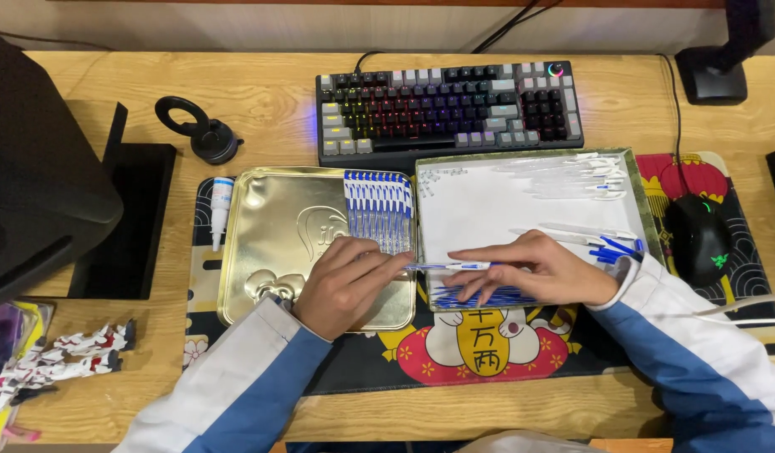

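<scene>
wooden desk (261, 92), seen from above, bearing everything else. dark patterned desk mat (387, 361) under both forearms and both trays. black box-shaped object (35, 168) far out beyond the left hand's knuckles. mechanical keyboard (450, 105) with lit keys, well beyond the fingertips of both hands. gold metal tin lid (270, 243) beneath the left hand, with a row of finished blue-and-white pens (379, 210) just beyond that hand's fingertips. shallow white-lined tray (488, 210) beneath the right hand; clear pen barrels (572, 176) stacked well beyond its fingertips, blue caps (610, 250) just behind the wrist side of the hand, blue refills (480, 295) directly under the fingers. black mouse (698, 239) well to the outside of the right hand. black ring-shaped stand (204, 130) far beyond the left fingers. small white bottle (221, 205) outside the tin lid's edge, away from the left hand. small white-and-red model parts (77, 352) at the desk's near left corner, well apart from both hands.

left hand (345, 281): fingers curled, tips pinching one end of a single blue-and-white pen (446, 267). right hand (534, 268): thumb and forefinger pinching the opposite end, remaining fingers spread and resting down onto the refills. pen held level between the two hands, spanning the seam between tin lid and tray.
</scene>
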